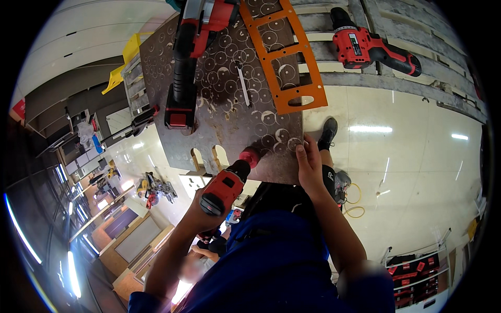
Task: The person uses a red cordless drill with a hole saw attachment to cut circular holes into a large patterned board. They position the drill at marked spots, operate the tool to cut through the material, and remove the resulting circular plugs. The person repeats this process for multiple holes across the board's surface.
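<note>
Your left hand point(201, 211) is wrapped tight round the grip of the red-and-black cordless drill w/ red hole-saw cup point(229, 180), cup pressed to the near edge of the dark, scorched flat board marked w/ cut circles point(229, 112); your right hand point(309, 167) lies flat, fingers spread, holding nothing, pinning that edge just beside the cup. Judged stiff, fairly heavy, dusty-slick, so brace it at the near edge, clear of the saw. Drill likely top-heavy: hold at handle. Also on board: orange slotted template point(292, 73), metal spanner point(243, 83), 2nd red power tool point(182, 73).
</note>
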Demonstrator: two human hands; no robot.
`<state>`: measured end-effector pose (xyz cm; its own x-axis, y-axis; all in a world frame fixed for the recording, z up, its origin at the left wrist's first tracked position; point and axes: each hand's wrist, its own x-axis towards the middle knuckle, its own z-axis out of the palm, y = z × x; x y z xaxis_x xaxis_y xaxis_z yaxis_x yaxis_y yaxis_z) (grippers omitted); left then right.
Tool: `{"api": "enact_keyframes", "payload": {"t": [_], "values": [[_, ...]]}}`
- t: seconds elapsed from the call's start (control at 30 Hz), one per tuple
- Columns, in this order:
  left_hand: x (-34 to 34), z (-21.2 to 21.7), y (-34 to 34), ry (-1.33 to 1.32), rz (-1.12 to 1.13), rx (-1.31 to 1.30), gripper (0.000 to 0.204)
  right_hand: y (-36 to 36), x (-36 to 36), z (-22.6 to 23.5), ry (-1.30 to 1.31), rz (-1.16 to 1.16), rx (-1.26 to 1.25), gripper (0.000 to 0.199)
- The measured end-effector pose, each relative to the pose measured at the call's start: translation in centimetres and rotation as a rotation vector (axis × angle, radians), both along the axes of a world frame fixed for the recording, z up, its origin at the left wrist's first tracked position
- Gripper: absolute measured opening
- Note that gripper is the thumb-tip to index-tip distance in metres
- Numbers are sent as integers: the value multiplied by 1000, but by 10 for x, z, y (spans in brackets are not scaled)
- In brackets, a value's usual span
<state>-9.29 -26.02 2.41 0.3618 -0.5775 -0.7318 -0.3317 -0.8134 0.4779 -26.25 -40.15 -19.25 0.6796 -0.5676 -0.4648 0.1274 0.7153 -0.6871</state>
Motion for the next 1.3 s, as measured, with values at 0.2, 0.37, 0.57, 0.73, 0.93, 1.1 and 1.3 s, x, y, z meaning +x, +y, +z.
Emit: {"api": "enact_keyframes", "payload": {"t": [0.2, 0.37, 0.57, 0.73, 0.93, 1.1, 1.3], "values": [[1, 0, -6, -13, -5, -30, 29, 2, 1, -3, 20, -19, -28, 39], [0, -5, 5, -41, -43, -50, 27, 3, 1, -3, 19, -27, -16, 40], [-3, -6, 8, -51, 2, -4, 33, -1, 0, 2, 50, -16, -26, 40], [-2, -6, 7, -79, -61, -22, 34, 1, 0, -1, 51, -19, -52, 40], [-1, -6, 0, -69, -82, -100, 27, 0, 1, 1, 18, -51, -2, 40], [2, -3, 1, 5, 31, 10, 30, 3, 1, -2, 8, -60, 0, 40], [0, -5, 2, -26, 15, 32, 33, 3, 1, -7, -12, -77, -4, 37]]}}
